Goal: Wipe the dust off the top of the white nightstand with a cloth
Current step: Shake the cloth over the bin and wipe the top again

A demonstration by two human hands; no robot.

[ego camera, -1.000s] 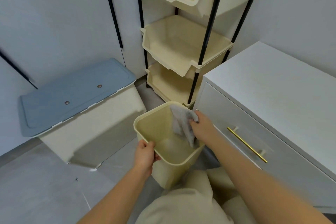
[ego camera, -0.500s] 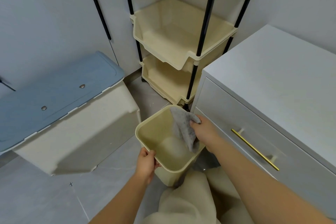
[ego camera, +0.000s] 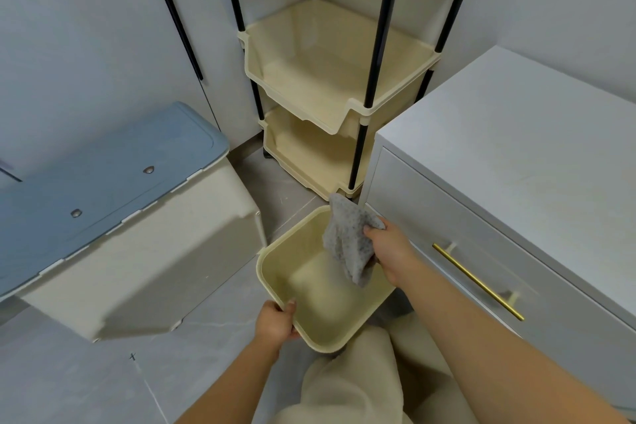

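A grey cloth [ego camera: 347, 244] hangs from my right hand [ego camera: 392, 251], which pinches its upper edge above the open mouth of a cream plastic bin [ego camera: 275, 272]. My left hand [ego camera: 277, 322] grips the bin's near rim. The white nightstand [ego camera: 516, 155] stands to the right, its flat top bare and a gold handle [ego camera: 476, 280] on its drawer front. The cloth is beside the nightstand's front left corner, below its top and not touching it.
A cream tiered shelf rack [ego camera: 330, 79] with black posts stands behind the bin, against the wall. A cream storage box with a blue lid [ego camera: 103, 175] sits on the grey floor at the left. My beige-clad knees [ego camera: 351, 389] are under the bin.
My right hand has lifted the cloth higher out of the bin. The view has shifted downward and a little to the right; the left hand stays on the rim.
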